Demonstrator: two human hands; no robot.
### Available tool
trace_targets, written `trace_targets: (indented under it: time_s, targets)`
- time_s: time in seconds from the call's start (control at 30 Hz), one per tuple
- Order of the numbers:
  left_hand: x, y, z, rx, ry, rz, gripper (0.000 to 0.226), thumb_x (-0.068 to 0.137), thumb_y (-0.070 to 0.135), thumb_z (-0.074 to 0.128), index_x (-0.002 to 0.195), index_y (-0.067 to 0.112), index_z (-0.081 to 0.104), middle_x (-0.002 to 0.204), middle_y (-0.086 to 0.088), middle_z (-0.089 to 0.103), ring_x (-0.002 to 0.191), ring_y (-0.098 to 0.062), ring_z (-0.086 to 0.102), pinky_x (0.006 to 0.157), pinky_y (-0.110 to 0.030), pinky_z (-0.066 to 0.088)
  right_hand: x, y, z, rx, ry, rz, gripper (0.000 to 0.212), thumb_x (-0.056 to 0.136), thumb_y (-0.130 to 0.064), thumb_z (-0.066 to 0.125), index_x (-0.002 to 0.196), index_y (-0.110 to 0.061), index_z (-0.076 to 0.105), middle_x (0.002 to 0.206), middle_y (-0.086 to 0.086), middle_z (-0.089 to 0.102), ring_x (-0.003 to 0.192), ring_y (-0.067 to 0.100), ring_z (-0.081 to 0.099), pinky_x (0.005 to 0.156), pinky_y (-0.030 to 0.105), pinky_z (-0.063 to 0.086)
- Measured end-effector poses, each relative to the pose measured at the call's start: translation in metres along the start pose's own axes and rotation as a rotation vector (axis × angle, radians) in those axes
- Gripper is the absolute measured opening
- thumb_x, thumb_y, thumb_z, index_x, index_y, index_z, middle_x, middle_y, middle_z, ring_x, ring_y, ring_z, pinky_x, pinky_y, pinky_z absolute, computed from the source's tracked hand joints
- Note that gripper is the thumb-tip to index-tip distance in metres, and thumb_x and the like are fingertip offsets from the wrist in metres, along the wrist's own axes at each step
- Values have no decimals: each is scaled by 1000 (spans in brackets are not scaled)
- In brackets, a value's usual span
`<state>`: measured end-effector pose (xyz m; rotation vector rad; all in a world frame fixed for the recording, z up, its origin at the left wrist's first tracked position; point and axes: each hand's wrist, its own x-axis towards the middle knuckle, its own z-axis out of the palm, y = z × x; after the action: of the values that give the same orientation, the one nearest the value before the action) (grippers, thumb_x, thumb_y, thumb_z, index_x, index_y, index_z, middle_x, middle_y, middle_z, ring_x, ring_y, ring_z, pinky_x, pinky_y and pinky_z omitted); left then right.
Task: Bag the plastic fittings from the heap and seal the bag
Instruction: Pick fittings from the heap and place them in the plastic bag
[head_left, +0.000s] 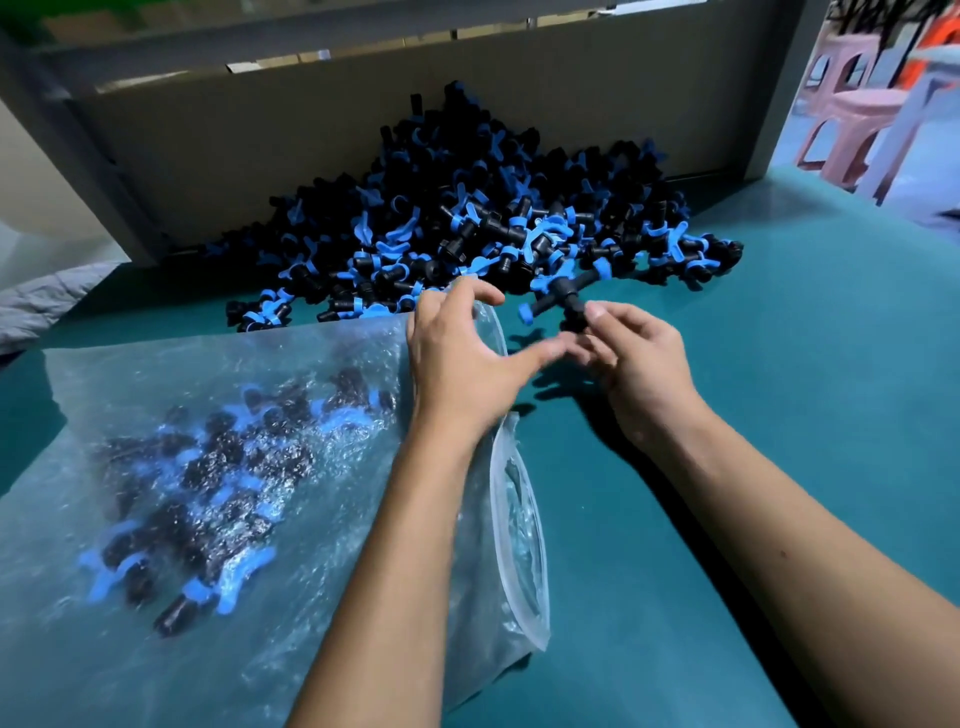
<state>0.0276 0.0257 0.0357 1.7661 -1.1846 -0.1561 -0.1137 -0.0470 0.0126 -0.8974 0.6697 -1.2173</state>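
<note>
1. Fingers of the left hand (457, 358) arch loosely spread over the rim of the bag (218, 467), thumb stretched toward the other hand; whether they pinch the film, I cannot tell.
2. Left of those fingers, the clear bag lies flat, part-filled; its film looks thin, limp and slippery, best held at the mouth's stiffer rim.
3. Fingers of the right hand (628, 353) pinch one black-and-blue fitting (563, 301), just right of the bag's mouth; it looks light, rigid and small, easiest taken by the stem.
4. Beyond both hands, the heap (467, 218) rests against a cardboard wall (322, 124).
5. Under everything, a smooth teal bench (779, 364); far right, pink stools (857, 119).
</note>
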Motion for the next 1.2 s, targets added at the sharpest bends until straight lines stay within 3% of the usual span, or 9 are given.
trace_targets:
  time_s: [0.07,0.17,0.23,0.37,0.67,0.83,0.93,1.1,1.2]
  targets:
    - [4,-6,-9,169,-150,-10,63,62,41,91,112,38,53,112,6,43,101,-11,46,78,-24,38,4,-6,-4,288,50,163,6,97,-3,60,94,1,62,93,18,71,74,20,75,64,20,58]
    - [12,-15,-22,52,-185,-116,45,72,10,80,101,34,55,93,8,56,69,-5,54,58,-22,41,7,-9,-9,410,39,242,7,98,-3,58,96,3,62,109,28,68,77,21,75,63,19,58]
    - [15,-17,-31,-42,-120,-175,28,74,9,72,90,30,62,74,12,62,56,-2,54,58,-22,43,6,-6,-8,309,-51,227,9,96,-6,60,102,1,64,101,22,71,75,19,74,63,18,57]
    - [19,-7,-44,-238,43,-138,10,72,10,68,79,17,70,64,9,62,61,-12,57,65,-27,49,-1,-4,-3,-41,-342,119,14,86,-5,69,100,-6,67,85,13,71,67,19,69,52,21,50]
    - [21,25,-66,-237,190,24,11,80,10,70,72,17,69,61,7,62,56,-6,52,61,-20,43,-33,-9,45,-574,-737,296,8,92,2,61,89,7,66,69,17,64,53,17,63,51,23,53]
    - [18,38,-66,-209,197,81,18,80,8,70,68,19,66,61,4,63,55,-5,50,59,-17,42,-51,13,82,-466,-716,421,20,91,9,58,79,0,71,74,14,71,68,17,69,72,31,57]
    - [18,36,-65,-235,185,62,18,80,7,70,68,20,66,61,7,62,56,-5,51,60,-18,43,-52,18,92,-533,-636,429,38,99,11,44,73,-16,50,54,-11,64,48,-11,59,51,6,46]
    - [21,17,-49,-319,171,-50,14,78,3,72,73,16,68,62,7,61,59,-8,53,64,-23,46,-33,7,84,-471,-483,177,28,92,8,57,71,-6,70,58,4,67,47,11,61,48,21,50]
    - [14,11,-24,-342,106,-135,17,76,3,78,81,15,68,63,7,60,56,-5,53,62,-21,45,4,-2,63,-510,-122,29,19,92,5,56,79,-2,67,63,8,70,55,17,69,57,29,59]
